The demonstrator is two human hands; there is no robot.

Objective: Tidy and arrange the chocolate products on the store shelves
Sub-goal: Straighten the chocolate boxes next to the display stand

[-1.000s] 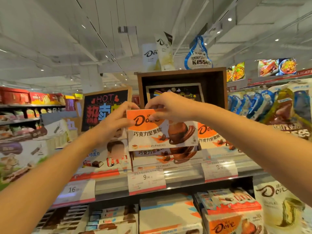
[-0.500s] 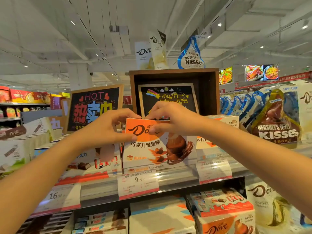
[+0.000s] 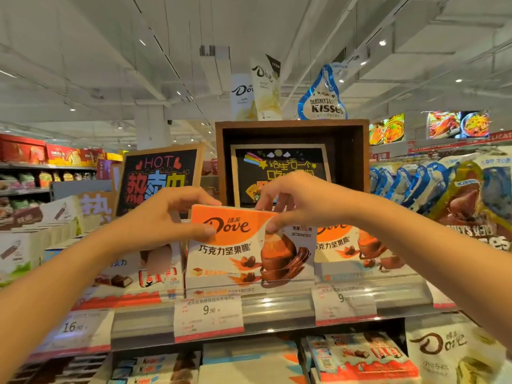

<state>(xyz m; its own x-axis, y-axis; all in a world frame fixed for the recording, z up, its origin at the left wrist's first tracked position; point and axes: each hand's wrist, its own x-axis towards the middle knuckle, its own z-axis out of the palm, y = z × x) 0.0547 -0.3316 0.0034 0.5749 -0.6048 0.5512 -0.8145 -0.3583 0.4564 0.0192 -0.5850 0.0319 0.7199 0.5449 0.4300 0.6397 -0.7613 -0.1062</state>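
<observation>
An orange and white Dove chocolate box (image 3: 238, 253) stands upright at the front of the top shelf (image 3: 277, 309), behind the clear lip. My left hand (image 3: 163, 217) pinches its upper left corner, thumb on the front face. My right hand (image 3: 302, 200) pinches its top edge near the right, fingers curled over the back. A second Dove box (image 3: 352, 250) of the same kind stands just to the right. Kinder chocolate boxes (image 3: 133, 273) stand to the left, partly hidden by my left arm.
Price tags (image 3: 209, 314) hang on the shelf rail. A wooden display box (image 3: 291, 128) with a chalkboard sign stands behind. Hershey's Kisses bags (image 3: 471, 195) hang at the right. More Kinder and Dove packs (image 3: 363, 356) fill the shelf below. A "HOT" board (image 3: 155, 178) stands behind at left.
The Dove box came down from a raised position and now stands on the shelf behind the lip. Both hands kept their hold on its top edge.
</observation>
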